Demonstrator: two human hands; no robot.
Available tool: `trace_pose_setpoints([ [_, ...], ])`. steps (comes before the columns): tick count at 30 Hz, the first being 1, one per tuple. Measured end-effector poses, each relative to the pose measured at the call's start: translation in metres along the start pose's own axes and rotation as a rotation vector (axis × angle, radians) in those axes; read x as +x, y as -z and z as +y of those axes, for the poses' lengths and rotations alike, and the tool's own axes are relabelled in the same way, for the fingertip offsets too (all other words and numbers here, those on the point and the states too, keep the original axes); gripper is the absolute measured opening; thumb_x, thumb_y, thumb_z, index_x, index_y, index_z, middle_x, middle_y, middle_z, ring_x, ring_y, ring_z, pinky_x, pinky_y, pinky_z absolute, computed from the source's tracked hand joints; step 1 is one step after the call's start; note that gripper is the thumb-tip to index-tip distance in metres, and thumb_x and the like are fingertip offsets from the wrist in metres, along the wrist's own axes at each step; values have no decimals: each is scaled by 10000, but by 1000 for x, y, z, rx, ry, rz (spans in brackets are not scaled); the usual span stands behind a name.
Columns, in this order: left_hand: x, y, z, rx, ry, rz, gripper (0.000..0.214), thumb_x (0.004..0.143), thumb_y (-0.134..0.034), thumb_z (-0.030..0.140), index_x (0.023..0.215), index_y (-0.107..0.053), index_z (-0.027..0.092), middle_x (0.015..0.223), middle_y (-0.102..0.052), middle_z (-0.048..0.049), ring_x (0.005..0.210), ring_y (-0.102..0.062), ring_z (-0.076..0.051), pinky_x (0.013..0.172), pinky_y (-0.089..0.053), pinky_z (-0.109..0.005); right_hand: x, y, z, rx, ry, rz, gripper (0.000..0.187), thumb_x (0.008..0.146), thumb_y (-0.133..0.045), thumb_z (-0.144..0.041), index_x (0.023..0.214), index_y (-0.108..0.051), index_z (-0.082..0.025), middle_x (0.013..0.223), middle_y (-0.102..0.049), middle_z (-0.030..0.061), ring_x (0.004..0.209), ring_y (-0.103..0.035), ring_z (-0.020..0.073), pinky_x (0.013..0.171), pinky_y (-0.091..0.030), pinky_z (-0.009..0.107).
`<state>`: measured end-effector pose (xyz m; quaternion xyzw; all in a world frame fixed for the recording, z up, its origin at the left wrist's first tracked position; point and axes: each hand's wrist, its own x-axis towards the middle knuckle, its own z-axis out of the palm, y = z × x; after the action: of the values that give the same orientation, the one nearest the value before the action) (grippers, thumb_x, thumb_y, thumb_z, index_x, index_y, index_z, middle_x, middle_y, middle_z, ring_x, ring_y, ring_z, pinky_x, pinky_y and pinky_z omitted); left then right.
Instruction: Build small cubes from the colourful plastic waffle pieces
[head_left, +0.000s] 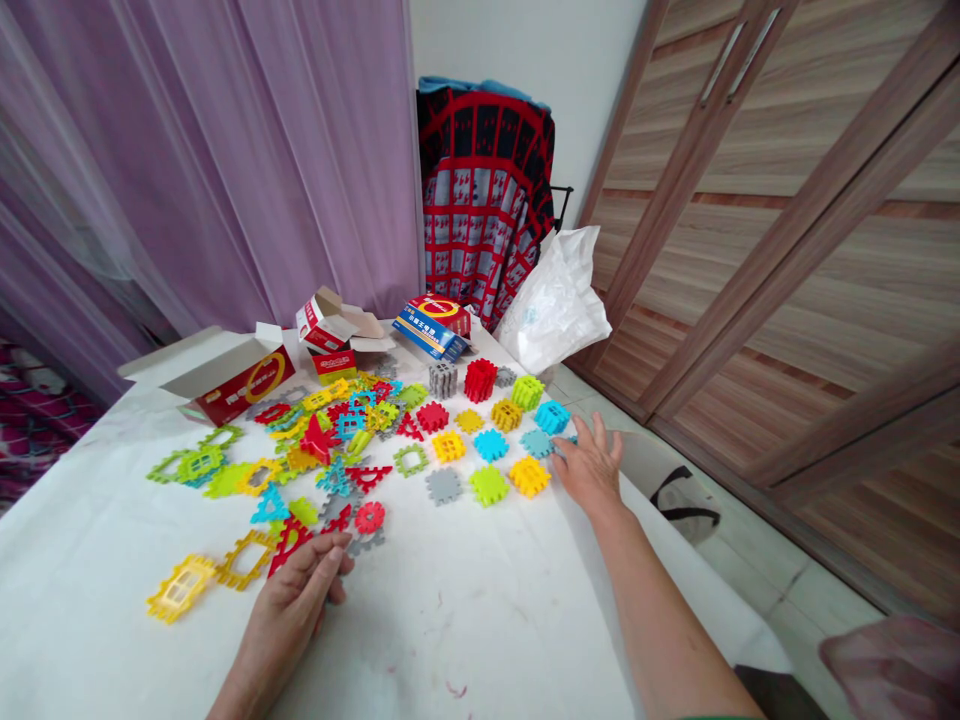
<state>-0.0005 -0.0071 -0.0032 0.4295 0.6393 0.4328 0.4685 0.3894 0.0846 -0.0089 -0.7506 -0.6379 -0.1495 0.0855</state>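
Observation:
My right hand (592, 465) is at the right side of the table, its thumb and forefinger around a blue interlocking piece, mostly hidden, and its other fingers spread. Close beside it lie a light-blue square piece (536, 443), a blue stack (552, 417) and a yellow stack (529, 477). My left hand (304, 590) rests near the front, fingers loosely curled, with nothing visible in them. Just beyond its fingertips are a red round piece (370, 517) and red triangular pieces (292, 540). A mixed heap of plastic pieces (330, 425) spreads across the left.
Sorted stacks, including a red one (480, 380) and a green one (489, 484), stand right of the heap. Open cardboard boxes (240, 385) and a blue-red box (433, 325) line the back. A white bag (559, 300) is at the far corner, near wooden wardrobe doors (750, 220).

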Motion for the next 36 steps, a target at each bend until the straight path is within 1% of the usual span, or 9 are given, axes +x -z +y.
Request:
trace_pose_setpoints([
  [6,0,1,2,22,-19,1,700,549,-660,777,930,-688,191,660,-658,-16,444,-487,-110,344,-318,-199,-1,-4,0,3,-1,25,255,853,-582,-285,1055,-738,-272,1462,-467,92,1437,-188,359,1099,-155,617],
  [12,0,1,4,37,-15,-1,712,542,-659,778,940,-686,188,688,-670,-28,485,-529,-130,349,-331,-204,-1,-3,0,22,37,8,332,851,-594,-236,1157,-699,-307,1483,-444,96,1432,-218,356,1095,-193,604],
  [18,-1,1,4,54,-14,-9,694,572,-636,772,947,-677,189,688,-655,-14,467,-511,-117,351,-332,-205,-1,-2,-1,47,43,-29,288,857,-608,-239,1098,-729,-343,1476,-456,74,1432,-224,346,1099,-182,593],
  [24,-2,2,4,61,-17,-5,699,573,-634,775,955,-678,192,685,-656,-12,458,-492,-112,355,-336,-208,0,-5,1,49,46,-5,269,862,-597,-245,1062,-742,-350,1460,-476,53,1422,-232,340,1092,-174,598],
  [28,-1,1,5,55,-28,-8,686,569,-640,774,937,-678,197,688,-657,-17,482,-517,-125,353,-336,-208,0,-7,2,52,37,-2,284,866,-578,-220,1059,-747,-344,1457,-482,61,1428,-229,329,1098,-183,587],
  [32,0,0,4,37,-24,-2,697,557,-651,784,930,-683,196,677,-656,-16,468,-493,-115,353,-331,-204,1,-10,3,63,38,9,284,860,-581,-213,1036,-753,-354,1446,-496,52,1429,-233,331,1100,-185,588],
  [36,1,0,3,31,-19,-8,711,550,-656,791,937,-684,196,689,-666,-23,489,-517,-125,358,-339,-204,1,-11,4,52,46,19,281,865,-578,-212,1029,-755,-355,1440,-503,49,1422,-253,325,1101,-185,581],
])
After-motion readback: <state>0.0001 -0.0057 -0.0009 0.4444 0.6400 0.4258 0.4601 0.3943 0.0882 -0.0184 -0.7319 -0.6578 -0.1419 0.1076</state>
